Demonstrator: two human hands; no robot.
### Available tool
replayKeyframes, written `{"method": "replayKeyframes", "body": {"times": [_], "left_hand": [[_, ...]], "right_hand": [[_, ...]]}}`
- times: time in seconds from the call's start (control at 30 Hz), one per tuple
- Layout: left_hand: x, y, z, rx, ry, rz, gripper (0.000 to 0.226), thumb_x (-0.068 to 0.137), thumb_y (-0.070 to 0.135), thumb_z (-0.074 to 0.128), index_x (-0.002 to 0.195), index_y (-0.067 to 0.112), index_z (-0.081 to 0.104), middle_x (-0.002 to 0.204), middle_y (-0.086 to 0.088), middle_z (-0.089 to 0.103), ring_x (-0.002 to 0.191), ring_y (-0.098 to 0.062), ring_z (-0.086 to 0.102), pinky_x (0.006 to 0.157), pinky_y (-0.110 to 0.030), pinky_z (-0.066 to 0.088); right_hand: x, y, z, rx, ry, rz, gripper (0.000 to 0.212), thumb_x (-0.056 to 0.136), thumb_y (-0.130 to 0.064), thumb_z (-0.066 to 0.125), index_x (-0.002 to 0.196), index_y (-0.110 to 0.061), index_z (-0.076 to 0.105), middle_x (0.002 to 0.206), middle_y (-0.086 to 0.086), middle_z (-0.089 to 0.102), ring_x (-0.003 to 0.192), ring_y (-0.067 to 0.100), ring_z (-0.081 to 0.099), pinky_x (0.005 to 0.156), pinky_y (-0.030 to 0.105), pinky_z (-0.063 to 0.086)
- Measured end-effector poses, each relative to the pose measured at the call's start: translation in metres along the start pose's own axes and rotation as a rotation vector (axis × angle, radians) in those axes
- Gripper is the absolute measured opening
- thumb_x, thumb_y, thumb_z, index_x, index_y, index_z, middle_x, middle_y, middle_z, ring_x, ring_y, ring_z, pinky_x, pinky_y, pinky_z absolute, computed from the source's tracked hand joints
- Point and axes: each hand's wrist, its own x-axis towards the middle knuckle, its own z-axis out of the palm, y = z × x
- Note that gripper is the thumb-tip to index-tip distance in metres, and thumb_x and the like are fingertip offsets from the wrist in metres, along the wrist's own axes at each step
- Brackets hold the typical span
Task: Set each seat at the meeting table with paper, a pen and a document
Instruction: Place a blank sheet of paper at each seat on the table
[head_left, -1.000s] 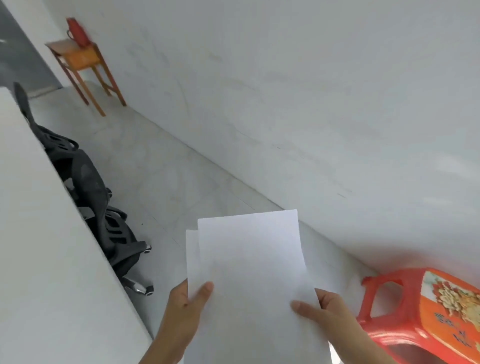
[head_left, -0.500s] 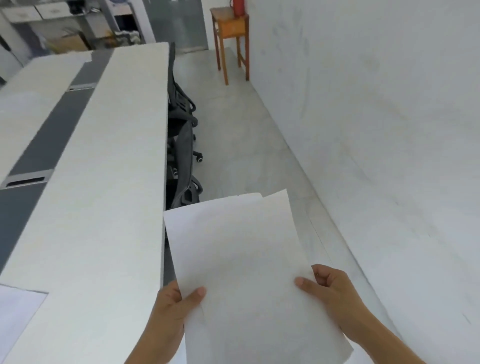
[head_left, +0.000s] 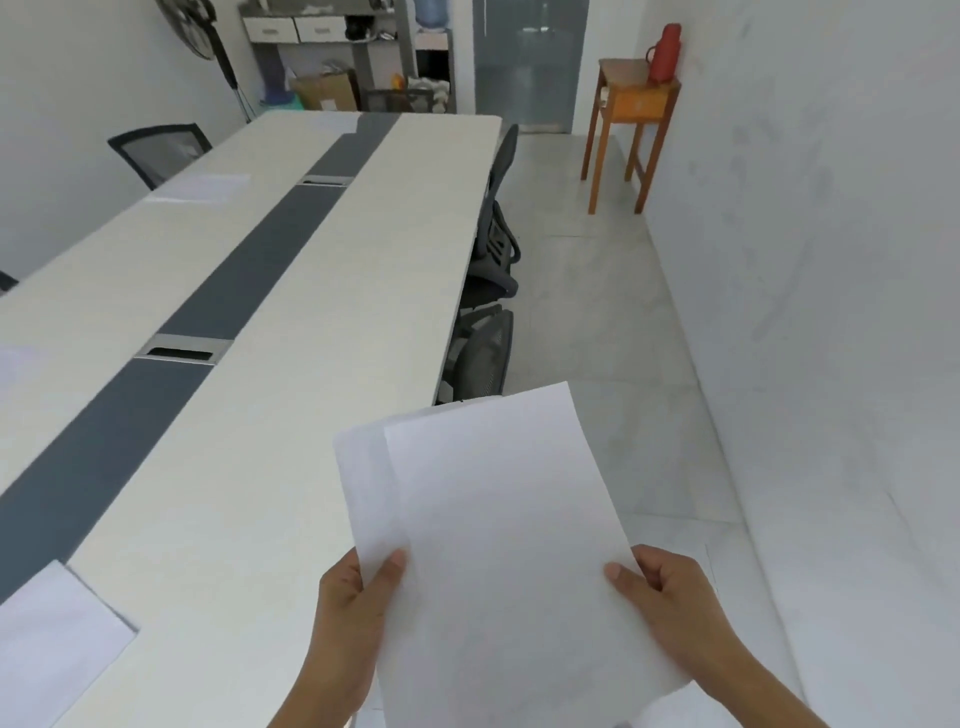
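Both hands grasp a thin stack of blank sheets (head_left: 498, 545), held in the air just off the near right edge of the bench (head_left: 322, 364). Left hand (head_left: 353, 613) pinches the lower left edge, thumb on top. Right hand (head_left: 670, 608) pinches the lower right edge, thumb on top, fingers curled behind. At least two sheets, fanned a little, top one offset right. Stack not touching the bench.

Progress, as a judgement: early. One laid sheet (head_left: 52, 644) sits on the bench at the near left. A far sheet (head_left: 202, 187) lies by the mesh chair (head_left: 161, 150) on the left side. Pale patch at the left edge may be a third, too washed out to tell. No sheet shows in front of the two black chairs (head_left: 483, 353) tucked in on the right side. No pens or printed documents seen anywhere. Left to do: paper for the right-side seats, then pens and documents for every seat. Next likely calls for peeling one sheet off and laying it flat at the nearest right-side seat.
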Motion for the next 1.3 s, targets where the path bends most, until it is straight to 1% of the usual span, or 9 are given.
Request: {"method": "replayKeyframes", "body": {"times": [0.23,0.43,0.63,0.73,0.8,0.97,1.03,1.17,1.3], "left_hand": [[0.051,0.009,0.002,-0.078,0.315,-0.029,0.017,0.094,0.004,0.053,0.095,-0.004,0.067,0.088,-0.022,0.074,0.075,-0.036,0.071,0.071,-0.046,0.058],[0.084,0.023,0.032,-0.133,0.578,-0.024,0.014,0.092,0.004,0.057,0.090,0.002,0.070,0.079,-0.017,0.076,0.071,-0.033,0.071,0.077,-0.049,0.054],[0.096,0.027,0.049,-0.223,0.763,-0.055,0.014,0.093,0.005,0.055,0.093,0.002,0.069,0.085,-0.016,0.076,0.073,-0.031,0.072,0.068,-0.043,0.059],[0.092,0.024,0.044,-0.235,0.882,-0.074,0.014,0.092,0.002,0.055,0.089,0.003,0.068,0.078,-0.012,0.076,0.063,-0.022,0.072,0.057,-0.035,0.059],[0.094,0.022,0.036,-0.236,0.945,-0.093,0.013,0.092,0.002,0.056,0.087,0.005,0.068,0.070,-0.005,0.076,0.059,-0.017,0.071,0.054,-0.031,0.057],[0.105,0.029,0.000,-0.226,0.978,-0.080,0.011,0.092,0.002,0.057,0.089,0.005,0.067,0.063,0.001,0.075,0.053,-0.010,0.070,0.046,-0.022,0.054],[0.113,0.034,-0.015,-0.234,0.975,-0.072,0.012,0.092,0.002,0.056,0.089,0.005,0.068,0.065,-0.001,0.075,0.055,-0.012,0.070,0.046,-0.021,0.054],[0.131,0.032,-0.036,-0.316,0.962,-0.067,0.014,0.092,0.000,0.055,0.091,0.001,0.069,0.081,-0.016,0.076,0.070,-0.028,0.073,0.058,-0.035,0.059],[0.140,0.028,-0.045,-0.351,0.965,-0.105,0.013,0.091,-0.001,0.055,0.090,0.000,0.068,0.074,-0.010,0.076,0.060,-0.018,0.072,0.048,-0.025,0.056]], "right_hand": [[0.142,-0.050,-0.013,-0.165,-0.131,-0.086,0.029,0.091,-0.021,0.065,0.078,0.005,0.059,0.063,0.013,0.057,0.056,0.017,0.051,0.059,0.029,0.038],[0.265,-0.117,-0.010,-0.262,-0.240,-0.222,0.042,0.091,-0.016,0.063,0.064,0.002,0.037,0.060,0.005,0.034,0.056,0.016,0.032,0.055,0.028,0.024],[0.369,-0.184,0.052,-0.367,-0.334,-0.351,0.034,0.089,-0.013,0.055,0.062,-0.013,0.035,0.061,0.002,0.032,0.057,0.018,0.029,0.056,0.030,0.020],[0.401,-0.204,0.100,-0.452,-0.364,-0.411,0.031,0.089,-0.011,0.052,0.061,-0.005,0.041,0.061,0.003,0.038,0.057,0.019,0.034,0.055,0.031,0.023],[0.418,-0.213,0.136,-0.490,-0.383,-0.439,0.025,0.089,-0.012,0.051,0.070,0.005,0.050,0.065,0.008,0.045,0.059,0.021,0.039,0.054,0.031,0.026],[0.448,-0.209,0.210,-0.687,-0.384,-0.470,0.033,0.088,-0.014,0.051,0.060,-0.013,0.033,0.057,0.001,0.036,0.054,0.020,0.033,0.051,0.030,0.022],[0.459,-0.203,0.233,-0.757,-0.381,-0.450,0.032,0.087,-0.018,0.051,0.062,-0.014,0.031,0.059,0.003,0.034,0.054,0.021,0.031,0.053,0.031,0.022],[0.483,-0.189,0.266,-0.905,-0.345,-0.393,0.024,0.084,-0.015,0.047,0.065,-0.014,0.031,0.063,0.004,0.036,0.057,0.023,0.032,0.056,0.031,0.023],[0.501,-0.174,0.281,-1.006,-0.340,-0.343,0.023,0.085,-0.009,0.045,0.066,-0.013,0.032,0.071,0.008,0.043,0.059,0.023,0.037,0.054,0.030,0.026]]}}
